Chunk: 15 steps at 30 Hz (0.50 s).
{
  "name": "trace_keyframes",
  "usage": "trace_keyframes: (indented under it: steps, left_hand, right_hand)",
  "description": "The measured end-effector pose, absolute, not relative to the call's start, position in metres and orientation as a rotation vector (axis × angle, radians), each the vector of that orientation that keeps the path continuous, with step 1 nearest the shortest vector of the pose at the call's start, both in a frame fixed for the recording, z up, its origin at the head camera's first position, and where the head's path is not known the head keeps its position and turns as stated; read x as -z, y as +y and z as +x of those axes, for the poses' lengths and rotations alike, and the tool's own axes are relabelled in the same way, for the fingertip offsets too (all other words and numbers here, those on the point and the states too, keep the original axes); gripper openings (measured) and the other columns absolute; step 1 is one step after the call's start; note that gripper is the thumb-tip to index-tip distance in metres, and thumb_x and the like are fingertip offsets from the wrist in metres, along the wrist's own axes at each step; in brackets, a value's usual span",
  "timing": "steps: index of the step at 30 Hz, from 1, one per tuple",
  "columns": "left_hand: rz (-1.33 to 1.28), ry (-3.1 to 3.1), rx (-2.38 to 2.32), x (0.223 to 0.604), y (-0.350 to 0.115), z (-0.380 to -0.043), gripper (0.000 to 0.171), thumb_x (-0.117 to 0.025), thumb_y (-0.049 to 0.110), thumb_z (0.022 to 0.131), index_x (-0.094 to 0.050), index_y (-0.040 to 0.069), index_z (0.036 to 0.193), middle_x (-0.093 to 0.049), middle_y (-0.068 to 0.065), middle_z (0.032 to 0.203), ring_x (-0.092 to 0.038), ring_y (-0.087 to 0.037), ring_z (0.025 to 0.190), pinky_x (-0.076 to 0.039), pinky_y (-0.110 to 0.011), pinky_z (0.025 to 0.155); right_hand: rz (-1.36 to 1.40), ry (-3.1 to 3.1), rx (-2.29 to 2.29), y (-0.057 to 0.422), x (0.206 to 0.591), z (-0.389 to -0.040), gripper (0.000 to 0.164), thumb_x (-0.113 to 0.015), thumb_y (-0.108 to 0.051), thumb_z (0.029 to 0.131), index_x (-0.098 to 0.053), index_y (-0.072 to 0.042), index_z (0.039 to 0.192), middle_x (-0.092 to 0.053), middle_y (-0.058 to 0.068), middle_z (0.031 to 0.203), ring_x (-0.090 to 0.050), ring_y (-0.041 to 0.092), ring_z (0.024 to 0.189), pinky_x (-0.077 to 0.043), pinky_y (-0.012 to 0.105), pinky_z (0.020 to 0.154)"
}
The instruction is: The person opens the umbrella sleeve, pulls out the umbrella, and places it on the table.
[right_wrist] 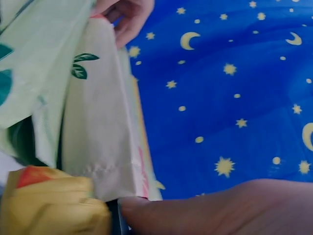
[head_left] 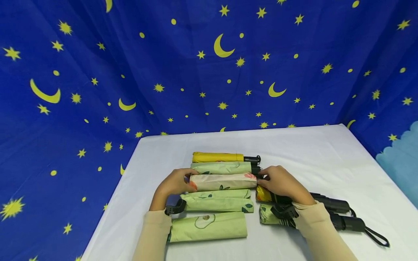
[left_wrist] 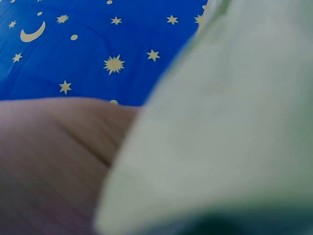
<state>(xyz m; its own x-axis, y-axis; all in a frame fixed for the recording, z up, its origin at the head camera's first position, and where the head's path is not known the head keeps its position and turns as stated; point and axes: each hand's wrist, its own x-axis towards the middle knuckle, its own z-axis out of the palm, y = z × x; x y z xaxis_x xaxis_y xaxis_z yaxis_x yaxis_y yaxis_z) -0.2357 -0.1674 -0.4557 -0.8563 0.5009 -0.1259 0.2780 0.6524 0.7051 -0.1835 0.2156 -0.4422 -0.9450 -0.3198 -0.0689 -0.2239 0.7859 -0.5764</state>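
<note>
A cream folded umbrella [head_left: 225, 182] with leaf and pink flower prints lies crosswise in the row, between my two hands. My left hand [head_left: 177, 182] grips its left end, thumb and fingers on either side of the fabric. At the other end, my right hand [head_left: 281, 182] pinches the umbrella near its dark handle, which the fingers mostly hide. From the right wrist, the thumb [right_wrist: 161, 208] shows at the hem of the cream cover. Pale green fabric [left_wrist: 210, 127] fills much of the left wrist view, blurred.
Behind lie a yellow umbrella [head_left: 217, 157] and a pale green one [head_left: 222, 167]. Nearer are a leaf-print green one [head_left: 218, 201] and an avocado-print one [head_left: 225, 226]. Two black-handled umbrellas [head_left: 336, 204] lie under my right forearm. A blue star-print curtain [head_left: 196, 72] surrounds the white table [head_left: 294, 145].
</note>
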Motion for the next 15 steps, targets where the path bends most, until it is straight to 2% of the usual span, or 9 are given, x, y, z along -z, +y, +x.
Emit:
trace_keyframes:
  steps: [4,9,13,15]
  left_hand:
    - [0.547,2.553,-1.061,0.451,-0.173,-0.233,0.058,-0.090,0.014,0.079,-0.068,0.016,0.133,-0.063,-0.007,0.107,-0.066,-0.017,0.085,-0.056,-0.035,0.065]
    - [0.472,2.581,-1.074,0.440,-0.179,-0.231,0.059,-0.091,0.016,0.078,-0.069,0.017,0.133,-0.064,-0.008,0.111,-0.066,-0.018,0.089,-0.056,-0.034,0.067]
    - [0.461,2.566,-1.153,0.428,-0.180,-0.228,0.060,-0.090,0.018,0.080,-0.066,0.012,0.136,-0.062,-0.009,0.115,-0.066,-0.020,0.092,-0.056,-0.036,0.070]
    - [0.464,2.535,-1.222,0.424,-0.179,-0.226,0.064,-0.088,0.020,0.082,-0.063,0.010,0.140,-0.067,-0.007,0.110,-0.066,-0.021,0.094,-0.057,-0.037,0.074]
  right_hand:
    - [-0.472,2.773,0.967,0.217,0.437,-0.180,0.037,-0.068,-0.017,0.099,-0.067,0.007,0.127,-0.074,0.001,0.085,-0.067,0.009,0.072,-0.055,0.034,0.067]
    - [-0.472,2.740,1.044,0.213,0.430,-0.177,0.041,-0.065,-0.017,0.101,-0.063,0.007,0.134,-0.076,0.007,0.096,-0.057,0.011,0.057,-0.049,0.031,0.058]
    - [-0.411,2.791,1.125,0.217,0.421,-0.174,0.040,-0.063,-0.014,0.102,-0.061,0.006,0.137,-0.074,0.018,0.110,-0.066,0.018,0.069,-0.048,0.032,0.058]
    - [-0.384,2.842,1.173,0.221,0.414,-0.172,0.039,-0.063,-0.013,0.103,-0.061,0.005,0.137,-0.073,0.020,0.115,-0.071,0.023,0.086,-0.052,0.033,0.064]
